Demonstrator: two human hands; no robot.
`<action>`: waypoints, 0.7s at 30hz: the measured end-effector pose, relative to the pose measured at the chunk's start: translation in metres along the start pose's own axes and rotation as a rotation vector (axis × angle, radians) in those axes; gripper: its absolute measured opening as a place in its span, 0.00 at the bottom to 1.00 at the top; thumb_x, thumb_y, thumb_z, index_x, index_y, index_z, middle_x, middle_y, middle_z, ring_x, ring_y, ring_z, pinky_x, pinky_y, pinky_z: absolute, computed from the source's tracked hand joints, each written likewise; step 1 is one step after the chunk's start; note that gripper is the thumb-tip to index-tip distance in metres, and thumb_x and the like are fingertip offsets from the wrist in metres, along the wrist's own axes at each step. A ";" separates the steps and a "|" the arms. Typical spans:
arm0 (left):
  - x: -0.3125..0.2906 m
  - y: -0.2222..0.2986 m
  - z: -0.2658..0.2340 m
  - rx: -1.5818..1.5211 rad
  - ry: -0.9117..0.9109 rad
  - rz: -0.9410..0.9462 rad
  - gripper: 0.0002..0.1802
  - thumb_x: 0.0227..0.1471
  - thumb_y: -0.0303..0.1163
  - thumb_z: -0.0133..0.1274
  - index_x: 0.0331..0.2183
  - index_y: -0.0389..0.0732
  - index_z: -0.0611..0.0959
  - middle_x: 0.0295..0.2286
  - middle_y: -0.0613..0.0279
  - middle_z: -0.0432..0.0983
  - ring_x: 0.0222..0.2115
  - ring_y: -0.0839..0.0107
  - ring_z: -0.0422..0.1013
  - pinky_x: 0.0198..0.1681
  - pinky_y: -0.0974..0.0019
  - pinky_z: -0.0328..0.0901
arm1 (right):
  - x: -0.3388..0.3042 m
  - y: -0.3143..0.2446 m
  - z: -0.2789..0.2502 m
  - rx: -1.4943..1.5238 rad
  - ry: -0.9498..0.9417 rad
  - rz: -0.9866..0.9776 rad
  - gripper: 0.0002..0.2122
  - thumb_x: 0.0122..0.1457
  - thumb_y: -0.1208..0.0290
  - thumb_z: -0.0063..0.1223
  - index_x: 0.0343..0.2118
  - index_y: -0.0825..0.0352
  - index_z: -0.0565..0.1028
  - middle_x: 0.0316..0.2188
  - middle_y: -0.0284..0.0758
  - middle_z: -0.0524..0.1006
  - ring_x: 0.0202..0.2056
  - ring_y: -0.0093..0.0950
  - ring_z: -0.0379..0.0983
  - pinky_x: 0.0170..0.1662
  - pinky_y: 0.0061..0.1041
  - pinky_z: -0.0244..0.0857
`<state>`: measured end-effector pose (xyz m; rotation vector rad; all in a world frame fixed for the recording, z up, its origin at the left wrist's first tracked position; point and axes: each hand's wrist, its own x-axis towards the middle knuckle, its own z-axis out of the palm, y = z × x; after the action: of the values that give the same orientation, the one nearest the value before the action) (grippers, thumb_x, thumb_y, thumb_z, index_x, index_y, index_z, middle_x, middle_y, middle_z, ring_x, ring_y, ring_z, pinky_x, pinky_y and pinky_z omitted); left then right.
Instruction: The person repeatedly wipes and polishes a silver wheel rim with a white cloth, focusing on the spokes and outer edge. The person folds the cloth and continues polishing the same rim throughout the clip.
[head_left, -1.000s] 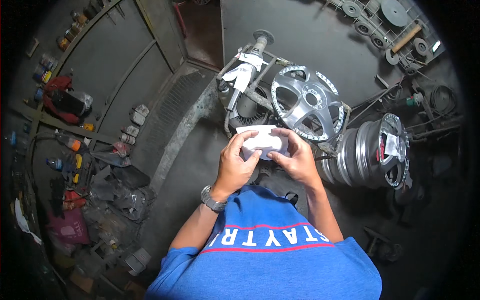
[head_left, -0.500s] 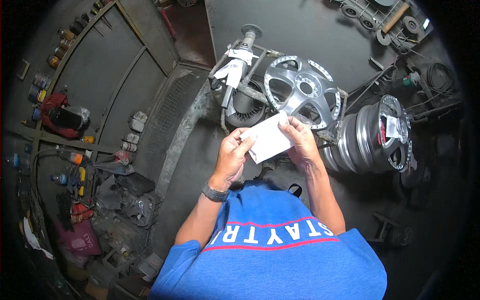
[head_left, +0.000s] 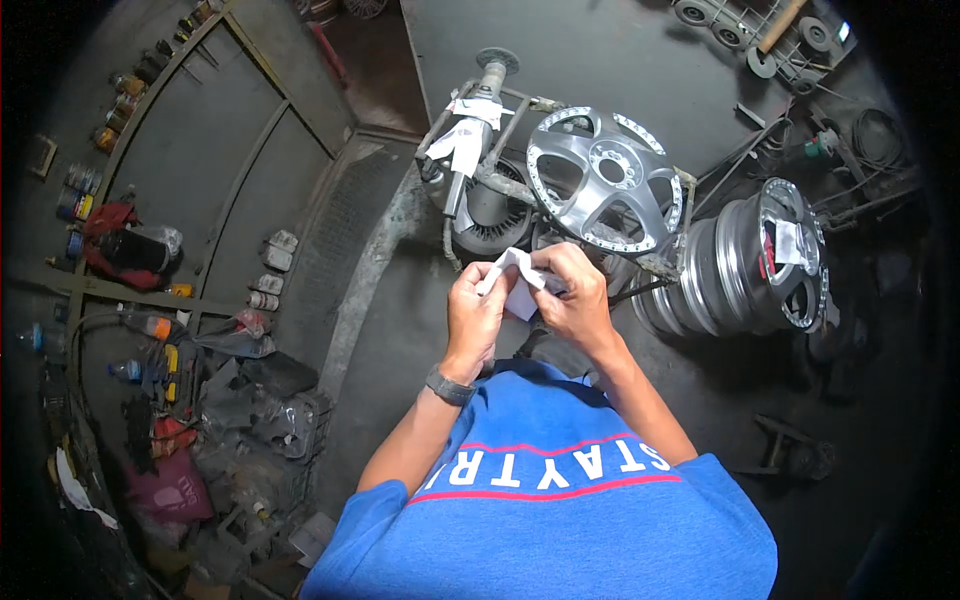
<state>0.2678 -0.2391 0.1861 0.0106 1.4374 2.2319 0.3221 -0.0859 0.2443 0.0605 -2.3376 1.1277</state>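
In front of my chest, both hands hold a white sheet of paper [head_left: 521, 300], which is bent with its upper edge curled. My left hand [head_left: 473, 318] pinches the sheet's left side. On the other side, my right hand [head_left: 577, 300] is closed around it with the fingers curled in. Just beyond the hands, a silver five-spoke wheel face [head_left: 606, 180] with a row of rivets round its rim leans on a metal frame. Left of it, a grinding tool [head_left: 478, 125] wrapped partly in white cloth or paper is fixed to that frame.
A stack of silver rims [head_left: 715, 270] lies to the right, a spoked face with a white paper on its end. A wall rack [head_left: 745, 35] holds discs at top right. Bottles, bags and cans crowd the left side, near a cluttered crate [head_left: 290, 430].
The sheet was flat and spread between both hands; now it is bent and crumpled. My right hand has turned inward and moved closer to my left.
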 end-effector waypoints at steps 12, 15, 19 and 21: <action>0.012 0.023 0.003 -0.508 -0.162 -0.267 0.19 0.74 0.40 0.46 0.51 0.34 0.79 0.48 0.45 0.82 0.50 0.62 0.79 0.55 0.59 0.74 | -0.025 -0.003 -0.008 -0.379 -0.100 -0.282 0.17 0.45 0.77 0.67 0.40 0.58 0.83 0.42 0.26 0.81 0.46 0.33 0.74 0.51 0.40 0.64; 0.015 0.017 0.011 -0.346 -0.148 -0.126 0.17 0.72 0.37 0.51 0.52 0.33 0.79 0.47 0.46 0.83 0.48 0.63 0.80 0.54 0.60 0.75 | -0.024 -0.005 -0.011 -0.398 -0.132 -0.270 0.16 0.47 0.76 0.68 0.41 0.58 0.83 0.45 0.27 0.82 0.48 0.34 0.75 0.52 0.38 0.63; 0.027 0.010 0.015 -0.188 -0.149 -0.049 0.18 0.71 0.36 0.54 0.53 0.32 0.78 0.48 0.46 0.83 0.48 0.64 0.80 0.56 0.60 0.74 | -0.020 -0.001 -0.032 -0.137 -0.155 -0.124 0.15 0.52 0.74 0.70 0.45 0.61 0.83 0.48 0.32 0.82 0.49 0.36 0.76 0.54 0.38 0.66; 0.031 0.017 0.025 -0.214 -0.191 -0.110 0.17 0.71 0.36 0.54 0.52 0.33 0.79 0.47 0.48 0.83 0.46 0.65 0.80 0.54 0.61 0.75 | -0.022 0.014 -0.041 0.031 -0.016 0.036 0.16 0.56 0.72 0.69 0.48 0.65 0.82 0.49 0.36 0.82 0.50 0.36 0.77 0.55 0.36 0.69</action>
<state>0.2404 -0.2110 0.2043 0.0708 1.0697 2.2166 0.3551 -0.0505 0.2443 0.0394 -2.3443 1.1850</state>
